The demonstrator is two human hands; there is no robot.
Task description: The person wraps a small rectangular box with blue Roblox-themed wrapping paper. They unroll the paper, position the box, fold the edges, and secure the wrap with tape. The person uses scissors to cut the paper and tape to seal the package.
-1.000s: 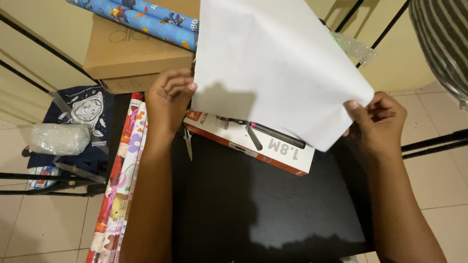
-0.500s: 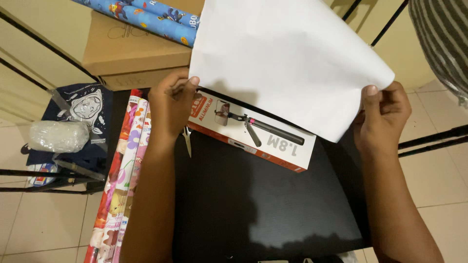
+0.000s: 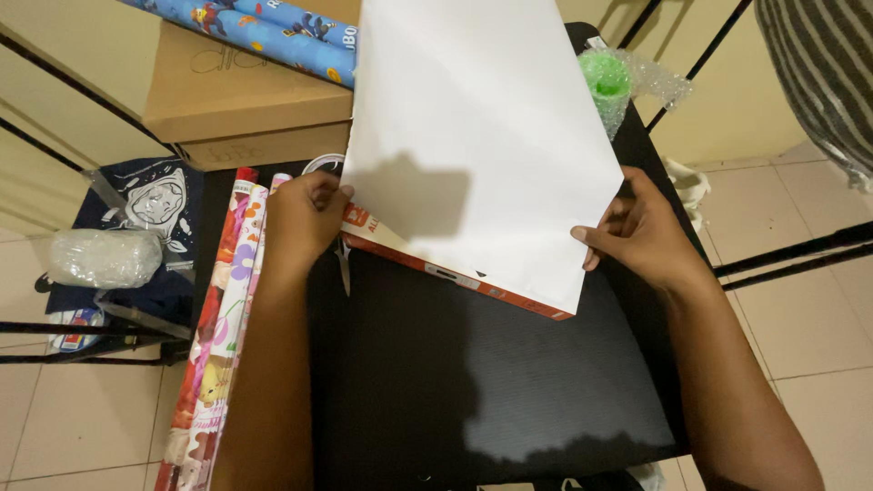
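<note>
Paper (image 3: pixel 482 118) lengthwise away (slightly tilted), hand (image 3: pixel 305 214) gripping

Both forearms reach up toward twelve o'clock; the left hand (image 3: pixel 305 218) pinches with curled fingers, and the right hand (image 3: pixel 641 235) pinches at three o'clock.

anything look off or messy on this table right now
Nothing is spilled or damaged. The white sheet, held by the left hand and right hand, lies askew over the white and orange box, which shows only along its near edge. The scissors lie partly hidden under the left hand.
</note>
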